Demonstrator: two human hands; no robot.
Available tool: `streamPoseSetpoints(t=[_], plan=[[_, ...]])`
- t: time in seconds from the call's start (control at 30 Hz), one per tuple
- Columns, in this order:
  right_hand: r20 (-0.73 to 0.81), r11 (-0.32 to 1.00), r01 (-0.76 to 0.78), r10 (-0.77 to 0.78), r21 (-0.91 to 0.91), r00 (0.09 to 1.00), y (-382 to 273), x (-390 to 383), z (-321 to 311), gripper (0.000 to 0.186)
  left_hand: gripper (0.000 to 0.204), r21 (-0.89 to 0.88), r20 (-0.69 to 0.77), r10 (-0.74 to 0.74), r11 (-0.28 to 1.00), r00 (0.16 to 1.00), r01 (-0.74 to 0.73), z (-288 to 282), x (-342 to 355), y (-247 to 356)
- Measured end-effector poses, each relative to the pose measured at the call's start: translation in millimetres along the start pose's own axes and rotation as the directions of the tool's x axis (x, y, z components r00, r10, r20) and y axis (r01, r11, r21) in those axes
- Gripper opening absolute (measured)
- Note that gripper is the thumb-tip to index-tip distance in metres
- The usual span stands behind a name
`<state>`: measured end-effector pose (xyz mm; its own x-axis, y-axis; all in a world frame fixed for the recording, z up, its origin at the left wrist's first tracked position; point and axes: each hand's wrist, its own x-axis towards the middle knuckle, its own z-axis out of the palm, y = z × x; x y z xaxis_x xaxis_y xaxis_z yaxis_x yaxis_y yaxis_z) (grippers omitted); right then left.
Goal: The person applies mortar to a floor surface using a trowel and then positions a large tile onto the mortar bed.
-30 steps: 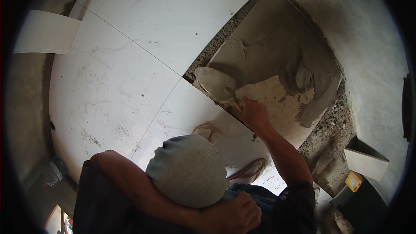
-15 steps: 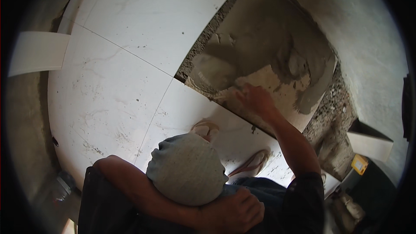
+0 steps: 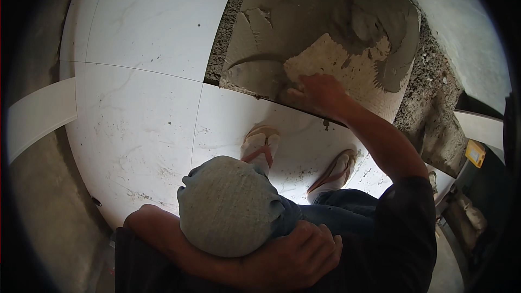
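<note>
Now draws the trowel [image 3: 258, 77], clamped in fingers [image 3: 310, 83] of the right hand [image 3: 325, 96], just inside the near-left corner of the slab [image 3: 320, 61] — leaving mortar [image 3: 298, 16] only partly spread. Rests left hand [image 3: 298, 256] well apart from the slab — cannot tell its grip.

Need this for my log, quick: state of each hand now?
Left hand: loosely curled, its inside hidden; whether it holds anything cannot be told.
Right hand: closed, holding the trowel.

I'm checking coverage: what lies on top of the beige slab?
Grey mortar covers much of the slab; the trowel and right hand are over it. Surface beneath them is hidden.
</note>
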<state>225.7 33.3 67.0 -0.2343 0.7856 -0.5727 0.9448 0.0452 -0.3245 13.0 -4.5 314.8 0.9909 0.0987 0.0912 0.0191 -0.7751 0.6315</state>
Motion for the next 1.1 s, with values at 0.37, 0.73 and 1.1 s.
streamPoseSetpoints(t=[0.37, 0.73, 1.1], plan=[[-0.041, 0.949, -0.307, 0.305, -0.068, 0.952, 83, -92, -23, 0.048, 0.035, 0.086, -0.015, 0.019, 0.996, 1.0, -0.018, 2, -2, 12], [-0.118, 0.729, -0.366, 0.519, 0.578, 0.847, -12, -54, 40, 0.05, 0.04, -0.364, -0.327, -0.04, 0.927, 0.944, -0.087, -28, -40, -41], [-0.266, 0.624, -0.358, 0.685, 0.694, 0.678, 36, -69, 33, 0.057, 0.085, 0.15, -0.235, -0.827, 0.489, 0.511, 0.859, 266, -56, -156]])
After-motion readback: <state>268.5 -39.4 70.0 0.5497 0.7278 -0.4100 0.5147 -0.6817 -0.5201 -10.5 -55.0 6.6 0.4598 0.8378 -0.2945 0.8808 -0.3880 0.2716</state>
